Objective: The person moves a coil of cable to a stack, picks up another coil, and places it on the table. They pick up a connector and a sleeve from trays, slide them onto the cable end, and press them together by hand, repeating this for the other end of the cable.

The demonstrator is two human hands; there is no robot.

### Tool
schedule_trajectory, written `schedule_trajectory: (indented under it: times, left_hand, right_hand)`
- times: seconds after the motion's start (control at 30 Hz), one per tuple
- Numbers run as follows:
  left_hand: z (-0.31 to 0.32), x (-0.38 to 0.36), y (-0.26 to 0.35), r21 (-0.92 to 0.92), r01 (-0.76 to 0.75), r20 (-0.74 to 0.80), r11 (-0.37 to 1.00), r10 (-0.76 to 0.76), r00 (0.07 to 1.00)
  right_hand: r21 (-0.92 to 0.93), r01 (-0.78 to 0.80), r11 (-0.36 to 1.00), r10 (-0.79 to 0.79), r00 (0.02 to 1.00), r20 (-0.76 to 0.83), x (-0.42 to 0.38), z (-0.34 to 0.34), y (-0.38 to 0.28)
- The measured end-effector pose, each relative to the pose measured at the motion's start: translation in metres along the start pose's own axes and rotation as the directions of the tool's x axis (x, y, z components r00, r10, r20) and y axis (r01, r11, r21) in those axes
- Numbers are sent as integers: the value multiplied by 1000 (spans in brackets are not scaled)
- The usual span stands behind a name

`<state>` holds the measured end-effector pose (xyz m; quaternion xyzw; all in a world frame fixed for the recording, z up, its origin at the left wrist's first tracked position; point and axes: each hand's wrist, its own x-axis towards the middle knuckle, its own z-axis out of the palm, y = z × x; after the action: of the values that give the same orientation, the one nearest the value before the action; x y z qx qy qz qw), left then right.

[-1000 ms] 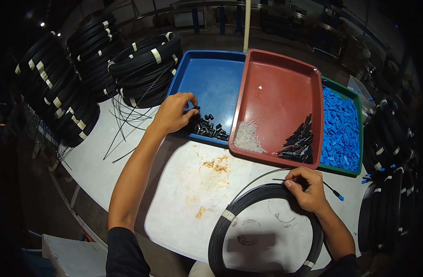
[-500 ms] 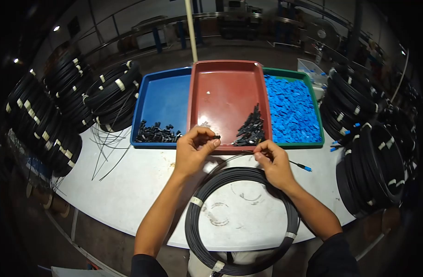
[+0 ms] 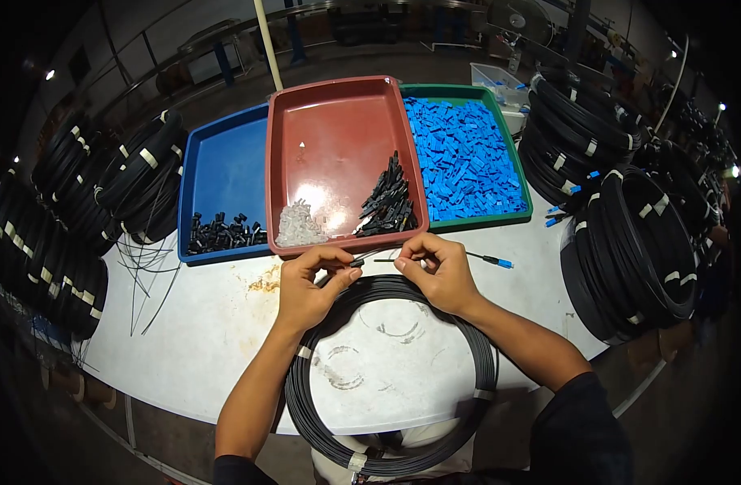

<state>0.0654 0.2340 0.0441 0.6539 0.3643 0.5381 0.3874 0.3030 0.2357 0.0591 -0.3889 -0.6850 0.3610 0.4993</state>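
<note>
Between the thumb and fingertips of my left hand (image 3: 306, 293) is a small black cylindrical piece (image 3: 357, 263). My right hand (image 3: 442, 276) pinches a thin black cable, and its bare end (image 3: 383, 260) sticks out to the left, facing the black piece across a small gap. Beyond the right hand, a cable end with a blue connector (image 3: 504, 263) points right. A large coil of black cable (image 3: 299, 396), bound with pale tape, lies below both hands on the white table (image 3: 193, 347) and overhangs its near edge.
A blue tray (image 3: 229, 166) holds small black parts. Clear-white pieces (image 3: 300, 225) and long black parts (image 3: 391, 198) lie in the red tray (image 3: 338, 129). The green tray (image 3: 512, 153) is full of blue pieces (image 3: 467, 162). Cable coils stack at left (image 3: 140, 174) and right (image 3: 637, 259).
The view has shifted, so the trays appear further left. My hands have come closer together, and the cable end now extends from my right fingers. The clear-white pieces have come into fuller view.
</note>
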Motion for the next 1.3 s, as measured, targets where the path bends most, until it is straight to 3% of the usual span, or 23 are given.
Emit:
schedule_trajectory:
  times: [0.23, 0.37, 0.47, 0.53, 0.73, 1.3]
  left_hand:
    - [0, -1, 11, 188, -44, 70, 981, 31, 997]
    - [3, -1, 11, 171, -27, 47, 985, 20, 999]
    - [3, -2, 10, 105, 15, 15, 994, -16, 1000]
    - [1, -1, 10, 147, -9, 41, 989, 3, 999]
    - [0, -1, 9, 177, -58, 65, 983, 47, 997]
    - [1, -2, 13, 252, -65, 59, 966, 52, 997]
  right_hand:
    - [-20, -13, 1000, 14, 1000, 25, 2, -3, 13]
    - [-4, 3, 1000, -3, 1000, 18, 1, -3, 13]
    - [-108, 31, 994, -27, 999, 43, 1, -4, 5]
    - [-130, 116, 985, -113, 993, 31, 1, -3, 3]
    - [-159, 186, 970, -181, 982, 46, 2, -2, 7]
    - [-193, 208, 959, -203, 978, 47, 1, -2, 2]
